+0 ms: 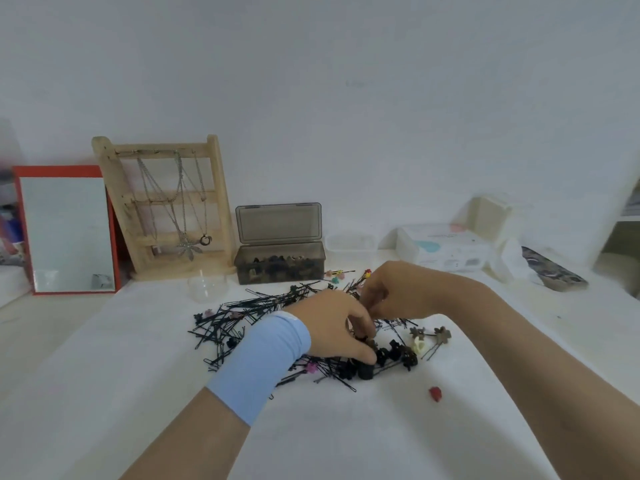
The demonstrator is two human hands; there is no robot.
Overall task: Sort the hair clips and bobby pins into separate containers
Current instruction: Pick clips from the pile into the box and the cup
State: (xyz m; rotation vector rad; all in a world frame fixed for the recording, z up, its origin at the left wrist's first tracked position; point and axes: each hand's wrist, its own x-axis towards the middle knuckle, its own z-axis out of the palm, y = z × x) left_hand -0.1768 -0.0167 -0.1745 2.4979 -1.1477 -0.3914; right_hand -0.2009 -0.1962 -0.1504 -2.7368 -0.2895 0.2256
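Thin black wire bobby pins (242, 317) & chunky plastic claw clips (393, 353) lie heaped on the counter (104, 375). Your left hand (332, 327) pinches black claw clips; right hand (391, 292) curls into the heap, grip can't tell. 1 red clip (435, 393) lies apart. Behind: 1 smoky rectangular box (280, 268), lid up, w/ clips inside.

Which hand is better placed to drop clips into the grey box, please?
Left, probably. The left hand lies nearer the open grey box and grips black clips; the right hand works farther right in the pile.
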